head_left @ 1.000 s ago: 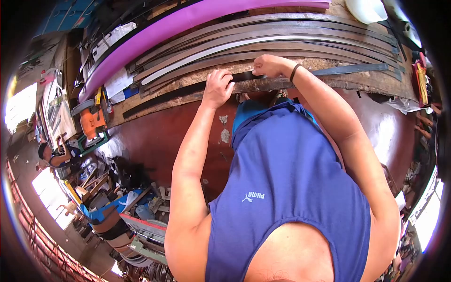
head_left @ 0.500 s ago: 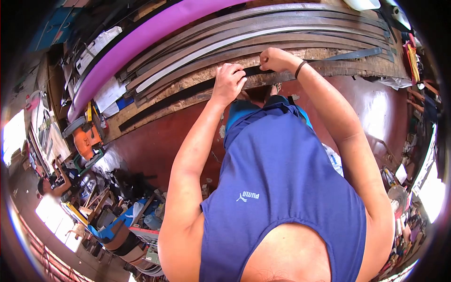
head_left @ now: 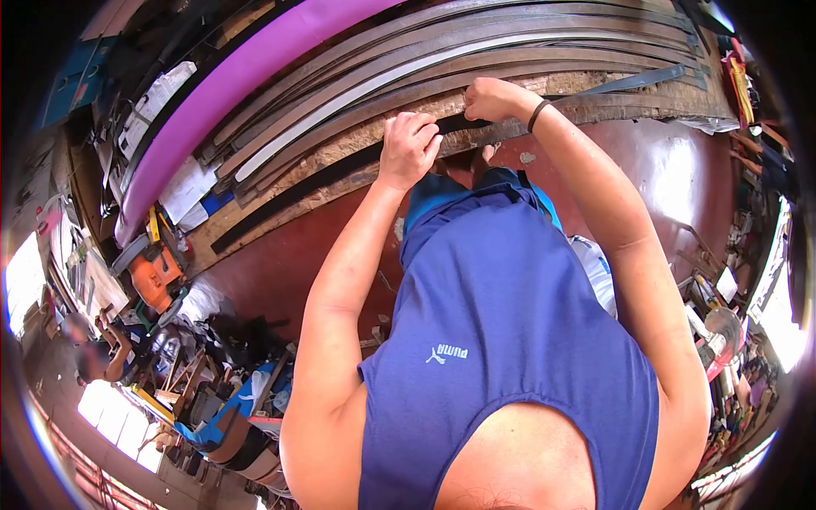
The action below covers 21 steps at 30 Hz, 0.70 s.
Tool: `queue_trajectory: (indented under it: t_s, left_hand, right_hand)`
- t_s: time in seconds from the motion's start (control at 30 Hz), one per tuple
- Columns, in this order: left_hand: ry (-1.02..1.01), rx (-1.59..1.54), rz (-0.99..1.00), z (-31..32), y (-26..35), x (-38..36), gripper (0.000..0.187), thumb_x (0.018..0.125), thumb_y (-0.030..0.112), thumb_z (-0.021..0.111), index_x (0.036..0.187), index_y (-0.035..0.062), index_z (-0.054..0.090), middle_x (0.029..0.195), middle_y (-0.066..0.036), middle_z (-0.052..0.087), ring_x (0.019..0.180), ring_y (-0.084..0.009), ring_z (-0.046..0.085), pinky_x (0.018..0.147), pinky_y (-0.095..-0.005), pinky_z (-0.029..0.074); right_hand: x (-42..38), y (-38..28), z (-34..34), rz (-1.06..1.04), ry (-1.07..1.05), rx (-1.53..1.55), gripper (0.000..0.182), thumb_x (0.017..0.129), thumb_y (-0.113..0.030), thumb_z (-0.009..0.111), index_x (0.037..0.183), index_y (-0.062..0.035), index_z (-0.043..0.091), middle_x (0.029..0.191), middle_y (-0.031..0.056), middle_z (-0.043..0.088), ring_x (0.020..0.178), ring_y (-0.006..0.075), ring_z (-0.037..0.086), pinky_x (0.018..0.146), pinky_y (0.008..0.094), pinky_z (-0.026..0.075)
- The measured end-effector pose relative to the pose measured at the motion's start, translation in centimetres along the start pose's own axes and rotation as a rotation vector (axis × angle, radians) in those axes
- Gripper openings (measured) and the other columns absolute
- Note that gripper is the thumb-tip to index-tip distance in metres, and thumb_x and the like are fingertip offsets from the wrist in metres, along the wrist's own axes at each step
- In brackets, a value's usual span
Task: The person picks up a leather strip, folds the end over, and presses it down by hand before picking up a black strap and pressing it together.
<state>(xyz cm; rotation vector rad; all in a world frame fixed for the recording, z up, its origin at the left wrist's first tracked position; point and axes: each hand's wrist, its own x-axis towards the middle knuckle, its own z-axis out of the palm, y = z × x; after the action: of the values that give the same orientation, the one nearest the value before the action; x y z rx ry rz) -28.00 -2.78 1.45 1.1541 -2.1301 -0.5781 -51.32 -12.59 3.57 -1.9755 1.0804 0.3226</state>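
Observation:
A long black strip [head_left: 299,201] runs along the near edge of the wooden bench. My left hand [head_left: 410,150] is on the strip, its fingers bent and closed over it. A short way to the right, my right hand [head_left: 495,100], with a dark band on its wrist, pinches the same strip. Between the two hands a short stretch of the black strip shows. Just beyond them lie long brown strips [head_left: 357,96] and one white strip [head_left: 327,113], side by side. A grey-blue strip end [head_left: 639,81] lies right of my right hand.
A long purple piece [head_left: 200,106] curves along the bench's left side. Papers [head_left: 185,193] and an orange tool [head_left: 155,276] are at the left. Another person [head_left: 106,350] is at the far left. A dark red surface [head_left: 263,289] lies below the bench edge.
The view has shifted slightly, so the bench and strips sit a little further left and up. Both hands keep their closed grip, and my right hand appears slightly higher.

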Motion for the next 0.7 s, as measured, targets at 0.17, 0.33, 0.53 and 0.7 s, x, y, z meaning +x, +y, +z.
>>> queue_trajectory:
  t_s: [0.17, 0.33, 0.53, 0.7]
  left_hand:
    - [-0.005, -0.014, -0.009, -0.2, 0.2, 0.2, 0.017, 0.080, 0.016, 0.076, 0.094, 0.0089, 0.069, 0.108, -0.004, 0.068, 0.102, -0.0274, 0.061, 0.090, -0.0422, 0.042]
    - [-0.004, -0.003, -0.009, -0.1, 0.2, 0.2, 0.016, 0.081, 0.017, 0.076, 0.094, 0.0093, 0.069, 0.108, -0.003, 0.069, 0.103, -0.0266, 0.061, 0.090, -0.0422, 0.042]
    - [0.016, 0.001, 0.004, 0.2, 0.0, 0.0, 0.016, 0.081, 0.018, 0.076, 0.094, 0.0097, 0.070, 0.108, -0.002, 0.069, 0.104, -0.0259, 0.061, 0.090, -0.0421, 0.042]
    - [-0.015, 0.044, -0.002, 0.1, 0.8, 0.5, 0.017, 0.081, 0.018, 0.076, 0.095, 0.0099, 0.069, 0.108, -0.001, 0.068, 0.104, -0.0249, 0.060, 0.090, -0.0426, 0.042]
  right_hand:
    - [0.2, -0.3, 0.3, 0.073, 0.017, -0.012, 0.031, 0.077, -0.028, 0.063, 0.080, 0.0008, 0.073, 0.078, 0.0258, 0.067, 0.075, 0.0425, 0.066, 0.070, 0.0481, 0.052]
    - [-0.1, -0.8, -0.6, 0.029, -0.015, 0.002, 0.030, 0.077, -0.028, 0.062, 0.079, 0.0002, 0.073, 0.080, 0.0264, 0.068, 0.076, 0.0426, 0.066, 0.069, 0.0486, 0.052]
    - [0.8, -0.6, -0.1, 0.055, -0.056, -0.096, 0.029, 0.075, -0.026, 0.061, 0.079, 0.0002, 0.074, 0.079, 0.0272, 0.067, 0.076, 0.0436, 0.067, 0.070, 0.0483, 0.053]
    - [0.5, -1.4, 0.1, 0.161, 0.020, -0.101, 0.029, 0.076, -0.025, 0.061, 0.078, 0.0014, 0.073, 0.078, 0.0283, 0.066, 0.077, 0.0442, 0.067, 0.072, 0.0467, 0.055]
